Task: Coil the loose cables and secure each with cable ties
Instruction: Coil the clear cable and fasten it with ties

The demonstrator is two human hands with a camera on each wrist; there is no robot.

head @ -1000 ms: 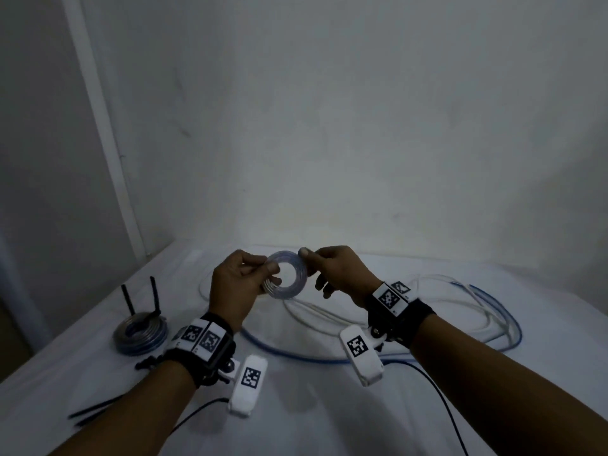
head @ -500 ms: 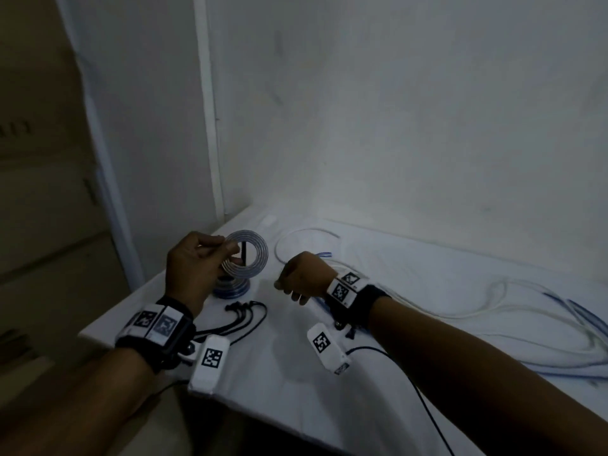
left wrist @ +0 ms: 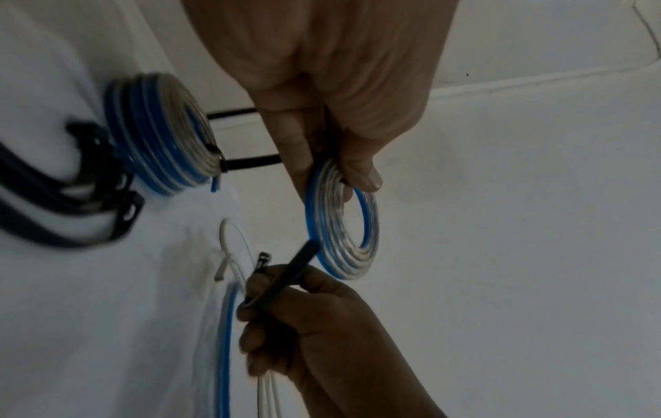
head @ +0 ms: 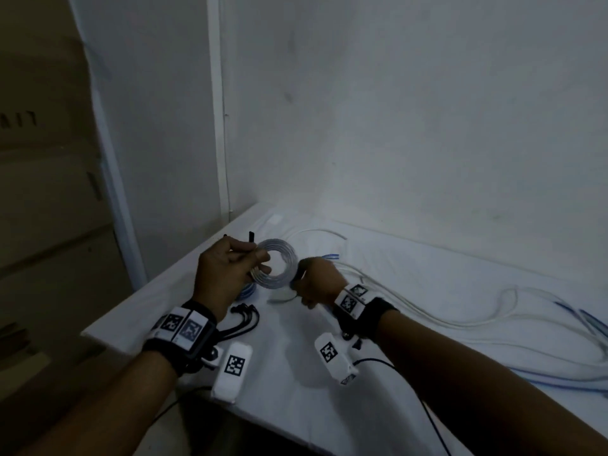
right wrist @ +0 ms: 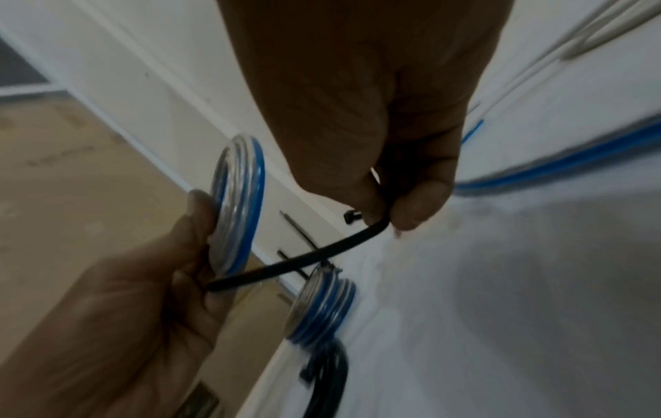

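A small flat coil of blue and clear cable (head: 285,255) hangs upright above the table's left end. My left hand (head: 260,258) pinches its left rim between thumb and fingers, which the left wrist view shows close up, with the coil (left wrist: 345,251) below the fingertips. My right hand (head: 296,284) is just right of the coil and grips a black cable tie (right wrist: 304,260) near its head. The tie's free end points at the coil's lower edge (right wrist: 237,203). In the left wrist view the tie (left wrist: 298,268) almost touches the coil.
A tied coil (left wrist: 161,135) lies on the white table (head: 427,274) under my left hand. Spare black cable ties (head: 243,320) lie beside it near the table's left edge. Loose white and blue cables (head: 460,311) trail off to the right.
My right hand let go of the coil, dipped toward the table, and now sits beside the coil holding a black tie. The left hand kept the coil. The view swung left.
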